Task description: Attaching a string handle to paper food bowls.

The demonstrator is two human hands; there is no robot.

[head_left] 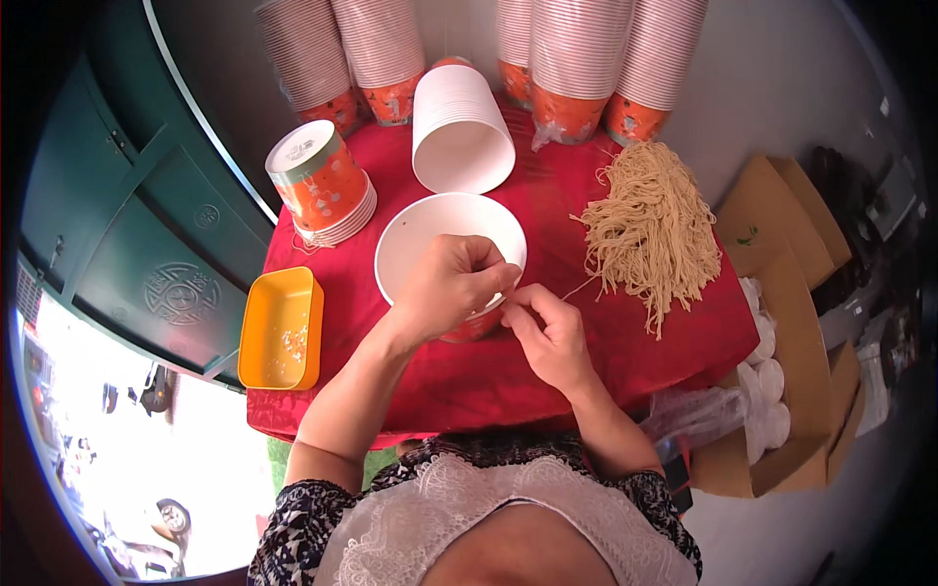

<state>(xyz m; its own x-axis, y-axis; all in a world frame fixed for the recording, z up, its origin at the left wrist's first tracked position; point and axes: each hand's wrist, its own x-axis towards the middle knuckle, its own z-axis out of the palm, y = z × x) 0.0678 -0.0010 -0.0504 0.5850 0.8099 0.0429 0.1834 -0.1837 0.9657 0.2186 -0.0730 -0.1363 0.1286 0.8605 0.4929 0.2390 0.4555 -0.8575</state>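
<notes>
A paper bucket (399, 249), white inside and orange outside, stands mouth up in front of me. My left hand (454, 283) reaches over its opening, thumb and fingers pinched at the right side of the rim; what they hold is too small to make out. Just outside the rim, my right hand (549, 337) pinches a thin beige string (581, 287), part of which shows behind it toward the heap. The fingertips of both hands nearly meet. At the right of the table lies a loose heap of beige strings (650, 230).
On the red-covered table (625, 381) are a yellow tray (313, 337) with small white bits, an upturned bucket stack (318, 190) and a stack lying on its side (464, 146). Tall bucket stacks (576, 59) line the back. An open cardboard box (801, 371) stands right; a green door (176, 254) left.
</notes>
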